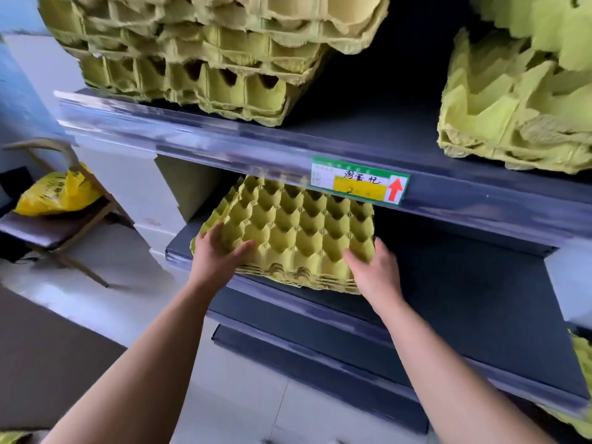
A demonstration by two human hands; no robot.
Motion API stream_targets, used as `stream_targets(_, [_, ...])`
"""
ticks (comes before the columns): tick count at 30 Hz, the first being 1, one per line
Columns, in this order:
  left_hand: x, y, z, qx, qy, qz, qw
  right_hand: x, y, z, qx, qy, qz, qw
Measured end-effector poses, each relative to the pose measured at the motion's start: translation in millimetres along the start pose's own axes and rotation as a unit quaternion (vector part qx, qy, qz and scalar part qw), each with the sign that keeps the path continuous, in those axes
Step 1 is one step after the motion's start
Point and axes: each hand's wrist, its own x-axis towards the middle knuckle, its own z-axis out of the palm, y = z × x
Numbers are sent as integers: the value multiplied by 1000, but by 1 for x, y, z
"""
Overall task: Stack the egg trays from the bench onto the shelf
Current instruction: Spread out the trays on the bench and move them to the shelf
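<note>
A thin stack of yellow-green pulp egg trays [294,232] lies on the dark middle shelf [448,283], its front edge overhanging the shelf lip. My left hand [217,254] grips the stack's front left corner, thumb on top. At the front right corner my right hand [368,264] holds the stack, fingers over its edge. On the upper shelf [224,142] a tall stack of trays [198,59] stands at the left and a tilted stack [519,100] at the right.
A price label with a red arrow [358,181] is clipped to the upper shelf's front rail. A wooden chair [64,225] with a yellow bag [57,193] stands at the left. More trays [581,379] show at the lower right edge.
</note>
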Motion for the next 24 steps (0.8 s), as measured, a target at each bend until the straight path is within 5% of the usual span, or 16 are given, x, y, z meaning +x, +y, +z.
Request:
stream_targets(15, [32, -1, -22, 103, -122, 12, 987, -22, -30, 47, -96, 83, 31, 991])
stream_targets(24, [-1, 40, -8, 274, -19, 256, 927, -48, -28, 21, -154, 113, -56, 980])
